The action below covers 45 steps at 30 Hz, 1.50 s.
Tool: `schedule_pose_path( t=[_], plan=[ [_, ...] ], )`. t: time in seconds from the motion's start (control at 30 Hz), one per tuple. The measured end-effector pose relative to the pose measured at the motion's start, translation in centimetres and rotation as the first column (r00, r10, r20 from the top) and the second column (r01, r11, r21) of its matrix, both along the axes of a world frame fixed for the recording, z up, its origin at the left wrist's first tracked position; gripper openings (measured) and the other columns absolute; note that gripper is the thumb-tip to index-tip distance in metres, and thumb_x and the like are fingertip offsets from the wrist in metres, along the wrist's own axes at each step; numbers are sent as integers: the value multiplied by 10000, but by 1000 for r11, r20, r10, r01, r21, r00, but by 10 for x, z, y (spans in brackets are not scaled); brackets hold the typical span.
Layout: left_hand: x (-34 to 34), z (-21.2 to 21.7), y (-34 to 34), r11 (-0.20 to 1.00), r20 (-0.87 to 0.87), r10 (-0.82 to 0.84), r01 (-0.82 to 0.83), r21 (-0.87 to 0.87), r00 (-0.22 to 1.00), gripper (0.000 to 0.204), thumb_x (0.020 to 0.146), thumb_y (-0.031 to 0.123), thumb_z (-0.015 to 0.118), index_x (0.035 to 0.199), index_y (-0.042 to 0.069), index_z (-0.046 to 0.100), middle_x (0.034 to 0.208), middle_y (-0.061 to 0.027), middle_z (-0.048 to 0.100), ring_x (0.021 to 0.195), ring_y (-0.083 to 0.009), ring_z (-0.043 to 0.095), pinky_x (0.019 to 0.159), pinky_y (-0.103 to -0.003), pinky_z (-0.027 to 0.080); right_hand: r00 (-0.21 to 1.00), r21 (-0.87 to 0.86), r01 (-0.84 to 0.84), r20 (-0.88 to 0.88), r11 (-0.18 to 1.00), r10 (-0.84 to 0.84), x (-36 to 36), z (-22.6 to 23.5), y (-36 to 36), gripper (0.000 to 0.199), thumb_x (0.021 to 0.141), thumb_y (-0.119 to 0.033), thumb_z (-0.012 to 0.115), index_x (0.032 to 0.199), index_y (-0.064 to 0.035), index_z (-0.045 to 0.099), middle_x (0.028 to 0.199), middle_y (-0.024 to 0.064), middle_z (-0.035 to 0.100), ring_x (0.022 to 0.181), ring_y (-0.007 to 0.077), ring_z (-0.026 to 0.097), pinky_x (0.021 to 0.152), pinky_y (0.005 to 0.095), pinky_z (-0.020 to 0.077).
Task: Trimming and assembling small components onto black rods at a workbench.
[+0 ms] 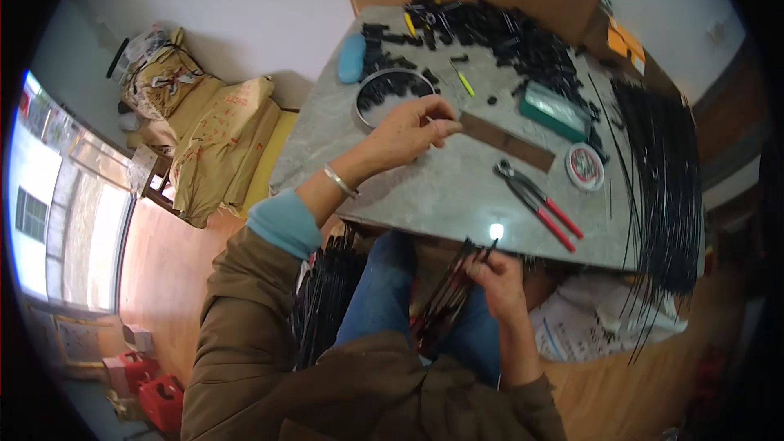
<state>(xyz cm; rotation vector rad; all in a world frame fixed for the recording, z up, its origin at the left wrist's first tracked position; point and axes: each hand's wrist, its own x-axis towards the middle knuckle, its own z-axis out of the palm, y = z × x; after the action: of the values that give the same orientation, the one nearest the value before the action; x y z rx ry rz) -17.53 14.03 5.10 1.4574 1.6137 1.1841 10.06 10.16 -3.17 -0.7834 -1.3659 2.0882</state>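
Observation:
My left hand is over the table beside a round tin of small black parts. Its fingers are pinched together; whatever may be between them is too small to make out. The tips are close to the left end of a flat brown strip. Below the table's front edge, my right hand pinches a few thin black rods, which slant down across my lap. Red-handled pliers lie on the table, up and right of that hand.
Black parts are heaped along the grey table's far side. A green box, a round white tub and a blue case stand nearer. Long black rods overhang the right edge; another bundle is left of my legs.

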Motion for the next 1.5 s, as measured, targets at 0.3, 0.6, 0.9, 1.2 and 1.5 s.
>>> schedule_pose_path(
  t=[0.3,0.6,0.9,1.2,1.5],
  plan=[
    [74,-24,-88,901,683,-144,380,-208,716,385,888,303,639,1142,15,613,902,-4,596,798,-88,550,727,-232,457,995,-10,-50,-86,999,49,-4,5,-17,140,873,-126,668,920,5,655,841,25,661,738,86,589,697,230,482],
    [81,-14,-124,934,884,6,314,-172,467,340,882,147,565,1163,-45,581,994,-69,607,920,-155,575,844,-313,467,993,25,-67,-94,997,69,-5,8,-36,146,880,-158,666,903,-14,654,788,25,656,686,70,570,629,220,467],
    [88,-19,-131,948,895,61,255,-190,442,267,863,136,603,1092,-2,599,977,-64,596,916,-160,576,840,-325,474,997,54,-44,-64,998,47,-6,12,-44,156,877,-167,669,891,-13,649,758,27,652,661,74,576,606,220,471],
    [92,-17,-132,948,879,90,231,-220,468,178,868,149,640,1016,61,597,960,-21,605,883,-139,584,816,-332,478,997,52,-31,-72,998,35,-6,12,-44,154,873,-162,673,882,-11,644,752,31,651,655,75,575,603,218,472],
    [90,-13,-128,940,806,76,228,-255,588,153,847,120,671,977,61,617,881,-14,632,816,-111,590,775,-274,473,996,47,-31,-79,998,34,-4,14,-46,146,878,-158,665,879,-15,636,749,25,642,656,70,565,609,214,462]
  ],
)
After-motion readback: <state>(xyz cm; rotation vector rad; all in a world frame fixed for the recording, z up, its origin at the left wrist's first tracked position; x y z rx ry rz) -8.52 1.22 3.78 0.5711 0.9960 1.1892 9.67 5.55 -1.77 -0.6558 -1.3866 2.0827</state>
